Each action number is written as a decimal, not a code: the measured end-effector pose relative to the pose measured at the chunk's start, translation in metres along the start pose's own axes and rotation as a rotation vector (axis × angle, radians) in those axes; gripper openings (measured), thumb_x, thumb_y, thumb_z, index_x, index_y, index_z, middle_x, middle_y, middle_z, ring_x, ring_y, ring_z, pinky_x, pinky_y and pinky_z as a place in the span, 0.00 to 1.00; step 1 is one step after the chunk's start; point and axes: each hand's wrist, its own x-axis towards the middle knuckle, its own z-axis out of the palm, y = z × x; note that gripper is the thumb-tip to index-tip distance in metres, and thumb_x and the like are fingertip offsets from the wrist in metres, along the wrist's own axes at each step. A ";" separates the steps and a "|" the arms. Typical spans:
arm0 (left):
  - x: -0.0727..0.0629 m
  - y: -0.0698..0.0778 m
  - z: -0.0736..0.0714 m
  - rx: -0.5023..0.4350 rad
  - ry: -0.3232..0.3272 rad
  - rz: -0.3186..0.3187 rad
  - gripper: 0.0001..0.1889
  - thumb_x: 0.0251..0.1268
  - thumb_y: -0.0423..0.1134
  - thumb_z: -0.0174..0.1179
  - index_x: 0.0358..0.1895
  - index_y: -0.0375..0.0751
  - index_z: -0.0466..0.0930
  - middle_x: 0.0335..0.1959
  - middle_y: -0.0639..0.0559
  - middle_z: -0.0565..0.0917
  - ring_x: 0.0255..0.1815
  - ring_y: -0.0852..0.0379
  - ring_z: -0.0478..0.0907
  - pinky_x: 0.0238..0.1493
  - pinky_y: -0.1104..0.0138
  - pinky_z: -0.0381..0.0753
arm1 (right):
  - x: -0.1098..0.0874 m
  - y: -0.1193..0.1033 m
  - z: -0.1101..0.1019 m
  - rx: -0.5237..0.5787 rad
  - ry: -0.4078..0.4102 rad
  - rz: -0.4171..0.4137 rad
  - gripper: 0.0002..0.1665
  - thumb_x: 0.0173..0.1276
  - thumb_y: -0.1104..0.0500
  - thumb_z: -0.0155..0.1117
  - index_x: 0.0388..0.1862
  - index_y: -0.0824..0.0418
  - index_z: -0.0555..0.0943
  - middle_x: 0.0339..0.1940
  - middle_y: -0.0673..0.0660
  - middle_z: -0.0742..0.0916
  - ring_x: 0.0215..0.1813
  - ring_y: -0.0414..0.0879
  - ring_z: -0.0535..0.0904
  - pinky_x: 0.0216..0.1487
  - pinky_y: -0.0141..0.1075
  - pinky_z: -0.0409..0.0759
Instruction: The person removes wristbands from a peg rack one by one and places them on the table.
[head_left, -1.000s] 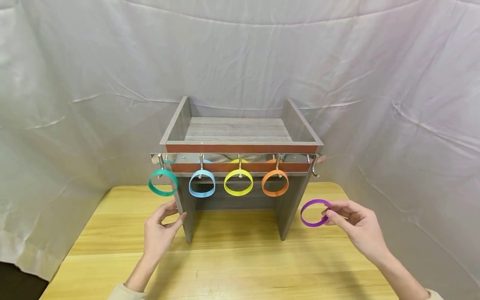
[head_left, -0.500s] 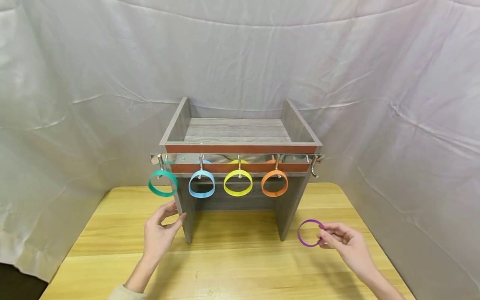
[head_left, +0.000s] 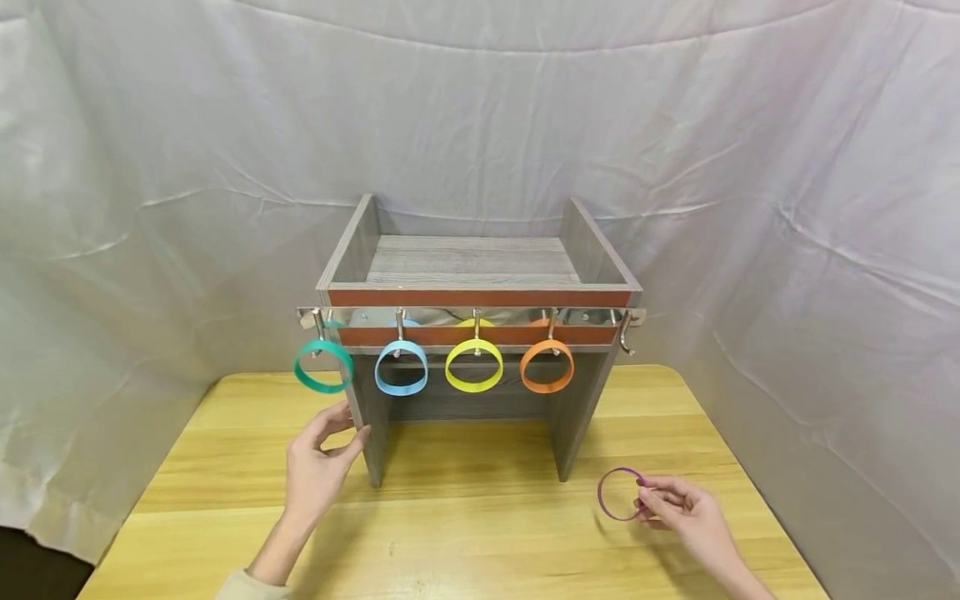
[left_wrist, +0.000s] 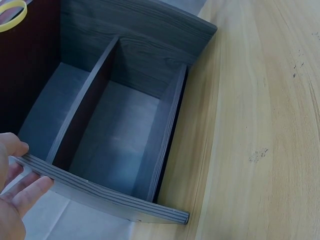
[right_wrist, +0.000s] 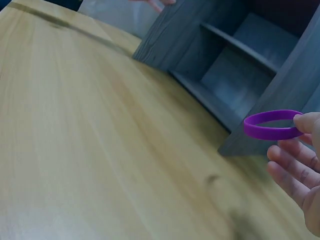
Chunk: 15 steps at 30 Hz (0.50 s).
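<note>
At the left front of a grey wooden shelf (head_left: 585,417), my left hand (head_left: 318,467) grips the edge of its side panel (left_wrist: 100,187), thumb on one face and fingers on the other. My right hand (head_left: 686,512) pinches a purple silicone wristband (right_wrist: 270,133) between thumb and fingertips, low over the table to the right of the shelf. Along the shelf's front runs a metal hook rail (head_left: 442,317). Green (head_left: 324,387), light blue (head_left: 401,390), yellow (head_left: 474,387) and orange (head_left: 547,387) wristbands hang from its hooks.
The rightmost hook (head_left: 626,337) juts out near the shelf's right side. Below is a light wooden table (head_left: 480,533). Pale grey cloth (head_left: 465,108) surrounds it at the back and sides.
My right hand has moved down and slightly left with the purple wristband, away from the rail toward the tabletop. My left hand stays on the side panel.
</note>
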 end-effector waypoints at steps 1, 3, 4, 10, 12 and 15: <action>0.000 0.000 0.000 0.000 0.000 0.003 0.22 0.58 0.18 0.71 0.56 0.36 0.87 0.44 0.37 0.89 0.44 0.80 0.84 0.34 0.79 0.90 | -0.001 0.003 0.000 -0.003 -0.001 0.015 0.09 0.76 0.70 0.63 0.52 0.70 0.84 0.36 0.52 0.94 0.36 0.41 0.91 0.41 0.43 0.95; 0.000 0.000 0.000 -0.001 -0.001 0.005 0.22 0.58 0.18 0.71 0.56 0.36 0.87 0.44 0.36 0.89 0.44 0.80 0.84 0.34 0.79 0.90 | -0.001 0.008 -0.001 -0.003 -0.001 0.048 0.09 0.76 0.69 0.63 0.52 0.72 0.84 0.36 0.53 0.93 0.36 0.42 0.91 0.41 0.43 0.95; 0.000 0.001 0.000 -0.001 -0.001 0.004 0.22 0.58 0.18 0.71 0.56 0.36 0.87 0.44 0.36 0.89 0.44 0.80 0.84 0.34 0.79 0.90 | -0.001 0.010 -0.001 -0.008 -0.004 0.065 0.10 0.76 0.69 0.64 0.53 0.73 0.83 0.36 0.54 0.93 0.36 0.42 0.91 0.41 0.43 0.95; -0.001 0.003 0.001 0.009 0.010 -0.011 0.22 0.58 0.18 0.71 0.56 0.37 0.87 0.44 0.38 0.90 0.43 0.80 0.84 0.34 0.79 0.90 | -0.001 0.024 -0.004 -0.043 -0.016 0.251 0.20 0.78 0.62 0.65 0.59 0.78 0.78 0.37 0.53 0.93 0.37 0.43 0.92 0.43 0.37 0.95; -0.001 0.004 0.001 0.011 0.013 -0.013 0.22 0.58 0.17 0.71 0.55 0.37 0.87 0.44 0.38 0.90 0.43 0.80 0.84 0.35 0.79 0.90 | -0.001 0.029 -0.003 -0.060 0.009 0.327 0.22 0.78 0.60 0.66 0.60 0.77 0.78 0.36 0.53 0.94 0.37 0.43 0.92 0.42 0.36 0.95; -0.001 0.004 0.001 0.013 0.011 -0.007 0.22 0.58 0.17 0.70 0.55 0.36 0.87 0.44 0.37 0.90 0.43 0.80 0.84 0.35 0.79 0.90 | -0.003 0.035 -0.001 -0.078 0.046 0.404 0.25 0.78 0.57 0.66 0.62 0.76 0.78 0.37 0.54 0.94 0.36 0.43 0.91 0.41 0.35 0.95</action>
